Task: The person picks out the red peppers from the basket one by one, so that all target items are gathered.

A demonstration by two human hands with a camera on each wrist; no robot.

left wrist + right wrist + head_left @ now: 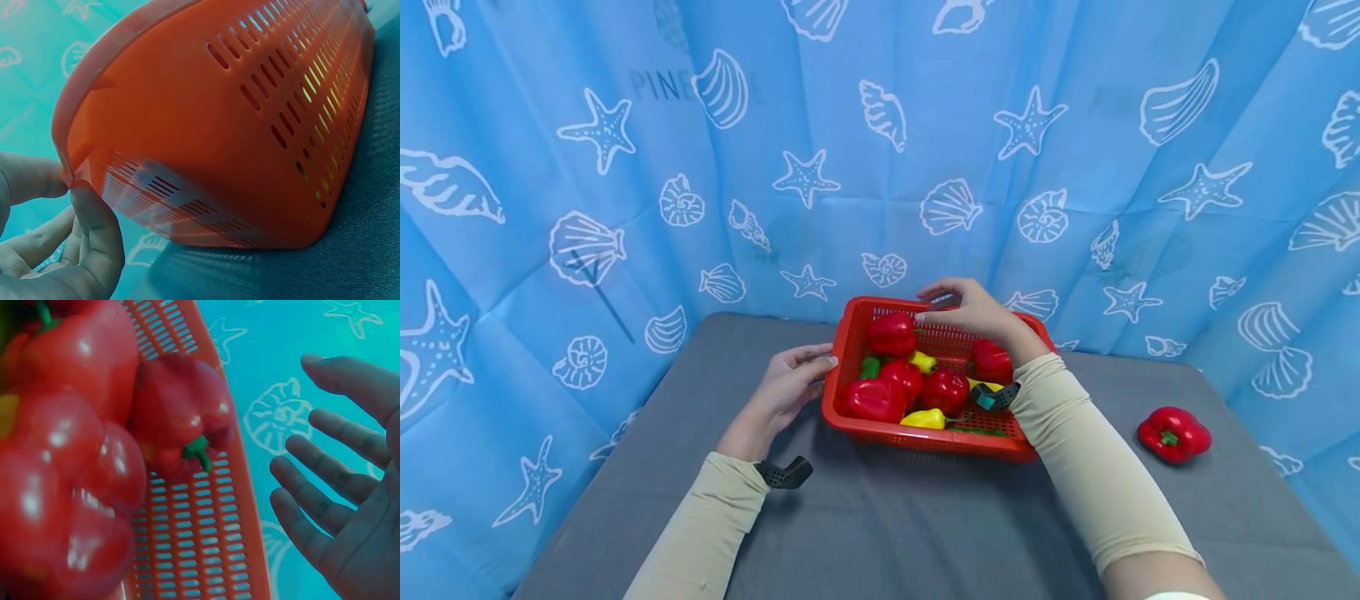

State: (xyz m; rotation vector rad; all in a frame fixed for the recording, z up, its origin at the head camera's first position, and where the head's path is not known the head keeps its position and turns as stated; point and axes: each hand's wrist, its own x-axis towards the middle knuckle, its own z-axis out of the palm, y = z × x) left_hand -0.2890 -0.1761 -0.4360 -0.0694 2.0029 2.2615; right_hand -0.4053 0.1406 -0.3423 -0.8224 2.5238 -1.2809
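head view: one red plastic basket [880, 430], slotted walls, standing on the grey-covered table [722, 358] close to the middle of its far edge. left hand [786, 387]: at the basket's left edge, gripping; the left wrist view gives the rim pinched between thumb and fingertip, the remaining fingers bent below. right hand [973, 312]: relaxed and unclosed, nothing held, over the basket's far edge; the right wrist view gives its fingers spread and apart from the peppers. basket contents: one far-left red bell pepper [891, 335], green stem, in the far left corner, the piece nearest the right hand in the head view; one near-left red bell pepper [874, 400], in the near left corner; two central red bell peppers [902, 377], side by side; one right-hand red bell pepper [991, 362], towards the right edge, partly behind the forearm; one yellow pepper [925, 419], along the near edge, further yellow pieces showing between the red ones; one slim green chilli [981, 432], by the near edge. outside the basket: one loose red bell pepper [1175, 435], stem showing, near the table's right edge. backdrop: one blue curtain [805, 179], white shell and starfish print, beyond the table's far edge.
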